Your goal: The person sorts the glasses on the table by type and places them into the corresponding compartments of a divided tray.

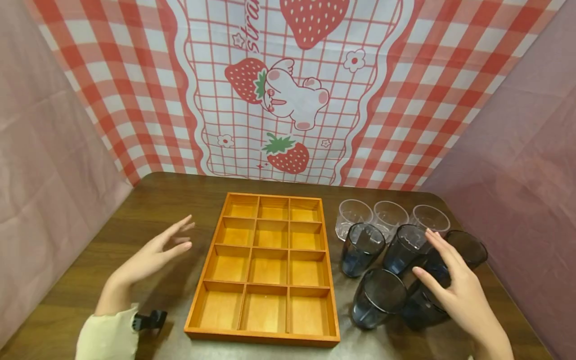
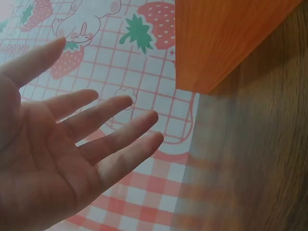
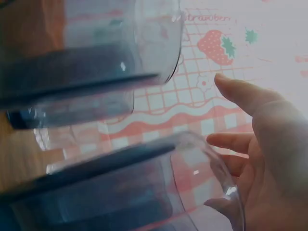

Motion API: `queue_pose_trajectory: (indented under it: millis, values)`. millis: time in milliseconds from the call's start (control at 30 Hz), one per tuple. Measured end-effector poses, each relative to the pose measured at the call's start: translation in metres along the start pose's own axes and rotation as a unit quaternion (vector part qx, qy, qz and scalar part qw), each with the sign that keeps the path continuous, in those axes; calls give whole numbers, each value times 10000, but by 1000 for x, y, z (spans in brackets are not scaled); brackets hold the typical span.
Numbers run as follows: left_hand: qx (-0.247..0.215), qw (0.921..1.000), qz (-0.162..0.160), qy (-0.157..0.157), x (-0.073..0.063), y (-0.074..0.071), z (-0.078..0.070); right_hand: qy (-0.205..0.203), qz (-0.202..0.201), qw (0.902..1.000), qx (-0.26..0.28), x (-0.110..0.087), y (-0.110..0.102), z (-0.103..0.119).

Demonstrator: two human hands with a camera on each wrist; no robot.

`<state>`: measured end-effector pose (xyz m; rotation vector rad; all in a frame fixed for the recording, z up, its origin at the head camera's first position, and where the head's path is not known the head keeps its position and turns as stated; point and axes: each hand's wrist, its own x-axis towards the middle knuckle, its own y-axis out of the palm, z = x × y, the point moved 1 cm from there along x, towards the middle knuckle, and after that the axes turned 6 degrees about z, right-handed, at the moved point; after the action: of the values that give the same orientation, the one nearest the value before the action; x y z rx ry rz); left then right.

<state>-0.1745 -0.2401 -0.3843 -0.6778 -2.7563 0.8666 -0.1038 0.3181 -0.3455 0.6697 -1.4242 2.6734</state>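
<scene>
An orange-brown wooden box (image 1: 263,338), split into a grid of bare compartments, lies on the table. Left of it my left hand (image 1: 150,256) hovers with fingers spread, holding nothing; the left wrist view shows its palm beside the corner of the box. Several dark tinted glasses (image 1: 377,300) stand upright to the right of the box. My right hand (image 1: 463,295) is over the rightmost of them, thumb and fingers apart, partly hiding some. In the right wrist view its fingers lie close by the rim of a dark glass (image 3: 120,192), seen partly through it.
Three clear glasses (image 1: 354,215) stand in a row behind the dark ones. The brown wooden table (image 1: 175,195) meets a red-checked strawberry cloth (image 1: 279,100) at the back, with pinkish curtains (image 1: 517,165) at both sides. A black strap mount (image 1: 150,320) sits at my left wrist.
</scene>
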Motion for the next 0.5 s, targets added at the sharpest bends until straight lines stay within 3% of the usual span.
queue_pose_trajectory:
  millis: [100,200,367,500]
  values:
    - [-443,9988,175,117,1,1,2,-117,-223,9997,60,-1,0,6]
    - [-702,9968,319,222,1,1,4,-84,-188,9996,189,-4,-1,11]
    - [-712,9965,384,209,1,3,6,-172,-50,9980,599,-6,-2,18]
    - [-694,9963,458,230,2,5,7,-492,50,9926,1110,-9,1,24]
